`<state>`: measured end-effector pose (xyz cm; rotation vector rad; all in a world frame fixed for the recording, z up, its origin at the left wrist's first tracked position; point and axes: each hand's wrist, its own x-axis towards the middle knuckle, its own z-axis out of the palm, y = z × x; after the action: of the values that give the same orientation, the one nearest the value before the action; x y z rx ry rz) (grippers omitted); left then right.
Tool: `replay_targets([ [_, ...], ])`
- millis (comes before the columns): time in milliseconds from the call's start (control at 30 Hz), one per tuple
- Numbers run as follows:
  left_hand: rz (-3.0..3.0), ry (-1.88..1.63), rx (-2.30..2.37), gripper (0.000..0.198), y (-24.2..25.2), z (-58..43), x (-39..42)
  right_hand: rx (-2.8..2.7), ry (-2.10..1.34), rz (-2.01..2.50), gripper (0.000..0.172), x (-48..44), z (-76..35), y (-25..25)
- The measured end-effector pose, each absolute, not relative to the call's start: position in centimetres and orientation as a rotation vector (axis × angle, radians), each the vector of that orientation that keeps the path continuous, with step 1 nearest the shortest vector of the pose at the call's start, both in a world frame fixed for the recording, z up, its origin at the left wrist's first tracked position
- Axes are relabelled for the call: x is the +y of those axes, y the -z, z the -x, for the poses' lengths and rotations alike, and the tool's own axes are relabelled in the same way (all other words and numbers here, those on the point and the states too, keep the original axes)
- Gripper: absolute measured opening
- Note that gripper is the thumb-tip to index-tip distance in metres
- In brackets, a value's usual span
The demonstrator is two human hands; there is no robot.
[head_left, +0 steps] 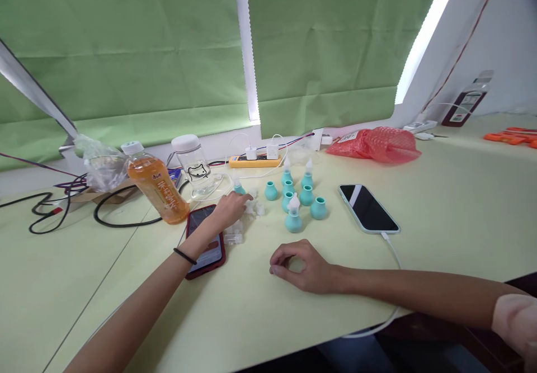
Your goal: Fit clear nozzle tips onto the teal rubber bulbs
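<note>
My left hand reaches over a small pile of translucent white nozzle-like pieces, one finger stretched out at its edge; the other fingertips are partly hidden. Just behind this hand stands a teal bulb with a clear tip. Resting on the table, my right hand is curled, thumb and fingertips together in a ring with nothing seen inside. In front of it several teal rubber bulbs stand upright. Some have open tops; others, like the nearest bulb, carry a white nozzle.
A red-cased phone lies under my left forearm, and a charging phone lies to the right. Behind are an orange drink bottle, a clear jar, a yellow power strip and pink bubble wrap. Cables run at left.
</note>
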<state>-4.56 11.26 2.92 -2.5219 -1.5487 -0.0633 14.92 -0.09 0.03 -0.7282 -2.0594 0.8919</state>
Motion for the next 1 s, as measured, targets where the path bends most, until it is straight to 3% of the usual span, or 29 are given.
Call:
replay_targets([
  [633,2.56,0.131,-1.664,0.022,-3.1,3.1,13.0,-2.064,-0.902,0.713,0.007,-0.1,-14.9,0.1],
  [1000,2.544,0.199,-1.61,0.029,-3.0,2.1,12.4,-2.062,-0.888,0.708,0.007,-0.1,-14.9,0.0],
])
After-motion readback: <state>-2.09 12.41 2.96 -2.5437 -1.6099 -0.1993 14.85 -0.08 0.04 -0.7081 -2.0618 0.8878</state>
